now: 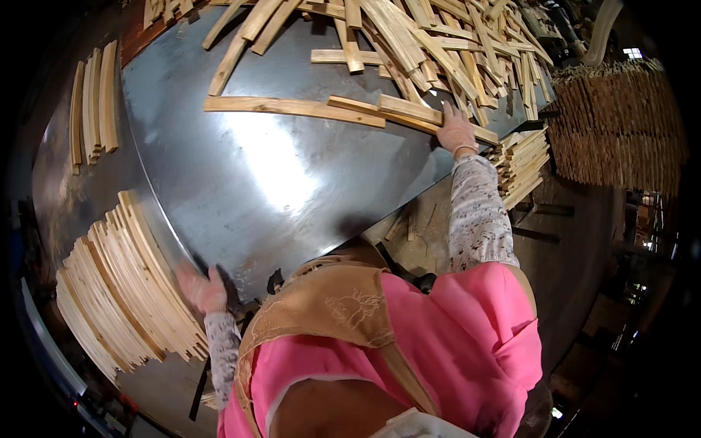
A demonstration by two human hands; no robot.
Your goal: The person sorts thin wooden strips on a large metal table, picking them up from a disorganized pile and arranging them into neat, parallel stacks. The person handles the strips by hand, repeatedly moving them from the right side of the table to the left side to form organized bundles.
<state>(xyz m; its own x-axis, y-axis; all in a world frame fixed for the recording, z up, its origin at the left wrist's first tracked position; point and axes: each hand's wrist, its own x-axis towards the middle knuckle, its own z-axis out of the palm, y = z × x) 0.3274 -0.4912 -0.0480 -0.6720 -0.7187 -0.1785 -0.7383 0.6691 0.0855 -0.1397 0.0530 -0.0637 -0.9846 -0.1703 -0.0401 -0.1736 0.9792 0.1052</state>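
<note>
On metal table point(292, 182): right hand point(457, 131) flat, fingers spread on wood strip point(409, 111); left hand point(202, 288) blurred beside strip stack point(124, 285), grip can't tell.

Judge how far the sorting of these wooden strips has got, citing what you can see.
Done: a neat stack of strips stands at the left hand. In hand: the right hand rests on a long strip at the edge of the loose pile. Left: that pile covers the far end of the metal table, so much seems unsorted.
</note>
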